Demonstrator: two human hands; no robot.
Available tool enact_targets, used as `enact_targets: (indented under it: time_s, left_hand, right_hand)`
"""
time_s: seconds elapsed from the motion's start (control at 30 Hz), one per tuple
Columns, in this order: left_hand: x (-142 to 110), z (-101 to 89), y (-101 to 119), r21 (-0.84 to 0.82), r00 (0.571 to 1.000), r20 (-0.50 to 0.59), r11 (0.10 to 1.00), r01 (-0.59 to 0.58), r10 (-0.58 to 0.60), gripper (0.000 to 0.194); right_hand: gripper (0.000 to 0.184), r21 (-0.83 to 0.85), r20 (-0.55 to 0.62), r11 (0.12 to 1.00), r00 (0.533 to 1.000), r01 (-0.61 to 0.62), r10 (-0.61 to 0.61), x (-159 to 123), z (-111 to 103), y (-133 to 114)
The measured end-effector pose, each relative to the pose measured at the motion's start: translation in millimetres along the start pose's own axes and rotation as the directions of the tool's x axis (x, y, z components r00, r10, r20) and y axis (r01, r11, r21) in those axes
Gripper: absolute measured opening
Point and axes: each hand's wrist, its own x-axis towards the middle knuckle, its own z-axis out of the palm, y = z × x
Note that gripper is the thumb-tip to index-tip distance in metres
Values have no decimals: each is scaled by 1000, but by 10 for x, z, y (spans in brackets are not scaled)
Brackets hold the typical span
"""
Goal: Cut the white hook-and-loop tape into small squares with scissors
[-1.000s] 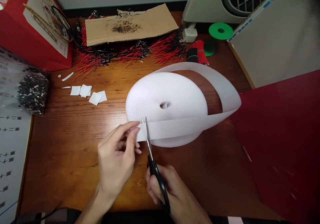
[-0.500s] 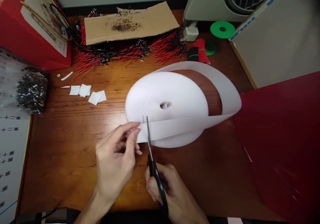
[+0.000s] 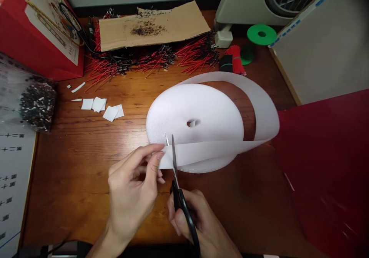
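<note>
A wide white tape strip loops off a large flat roll and runs back across the roll's near side. My left hand pinches the strip's free end between thumb and fingers. Closed around the black handles of the scissors is my right hand. The scissor blades are parted and straddle the strip, just right of my left fingertips. Several cut white squares lie on the wooden table to the left of the roll.
Bundles of red wires lie at the back, partly under a cardboard piece. A green spool stands at back right. On the left are a red paper bag and a clear bag of small dark parts. A red panel borders the right.
The scissor blades have parted slightly more around the strip. Both hands hold nearly the same places, and the whole view has shifted a little.
</note>
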Motion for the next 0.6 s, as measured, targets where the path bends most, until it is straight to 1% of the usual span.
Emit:
enact_targets:
  time_s: [0.1,0.27,0.4,0.53,0.6]
  left_hand:
    - [-3,7,7,9,1000,3,1000,-9,9,12]
    - [6,19,-10,-2,1000,-23,1000,19,-19,11]
    - [-3,16,3,5,999,-30,1000,12,-11,11]
    - [-9,3,42,4,1000,12,1000,-14,14,11]
    - [0,-8,59,4,1000,20,1000,-8,8,10]
  right_hand:
    - [69,14,12,1000,1000,4,-4,3,-17,-22]
    - [72,-37,63,999,998,24,-21,70,0,-73]
    - [69,-49,16,999,1000,6,-5,58,4,-100]
    - [68,-23,-9,1000,1000,17,-17,12,-15,-108]
    - [68,-18,-36,1000,999,11,-12,11,-16,-99]
